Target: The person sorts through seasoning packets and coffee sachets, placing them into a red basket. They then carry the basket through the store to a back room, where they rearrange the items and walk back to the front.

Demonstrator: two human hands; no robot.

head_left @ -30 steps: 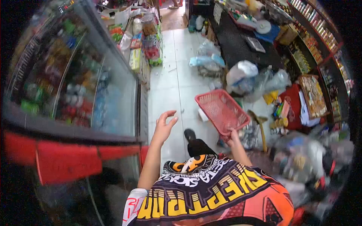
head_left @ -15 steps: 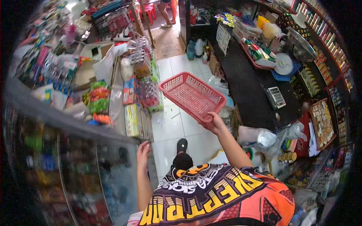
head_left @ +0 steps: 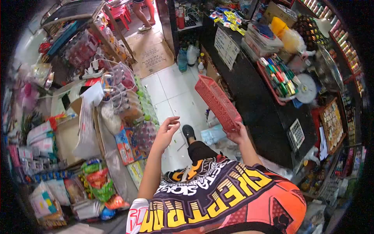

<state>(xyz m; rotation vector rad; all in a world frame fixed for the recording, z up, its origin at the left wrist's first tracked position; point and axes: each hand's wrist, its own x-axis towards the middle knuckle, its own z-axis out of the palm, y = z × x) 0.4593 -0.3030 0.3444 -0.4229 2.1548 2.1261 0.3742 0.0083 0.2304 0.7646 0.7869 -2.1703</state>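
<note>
A red plastic basket [head_left: 218, 102] with perforated sides is tilted up on its side over the aisle. My right hand [head_left: 238, 134] grips its near end, fingers wrapped on the rim. The basket's inside is mostly turned out of sight. My left hand [head_left: 167, 130] is raised over the floor beside the stacked bottle packs, holding nothing, with its fingers loosely bent and apart. It is nearest to the shrink-wrapped bottles [head_left: 145, 134] on the left.
A black counter [head_left: 261, 113] runs along the right, bearing a calculator [head_left: 296, 135], a red tray [head_left: 269, 84] of small goods and plastic tubs. Stacked goods line the left. Flattened cardboard [head_left: 150, 54] lies on the tiles ahead, where a person's legs [head_left: 145, 13] show.
The basket has swung right and tipped from nearly level onto its side, still in my right hand. My left hand has risen forward. My view has moved along the aisle.
</note>
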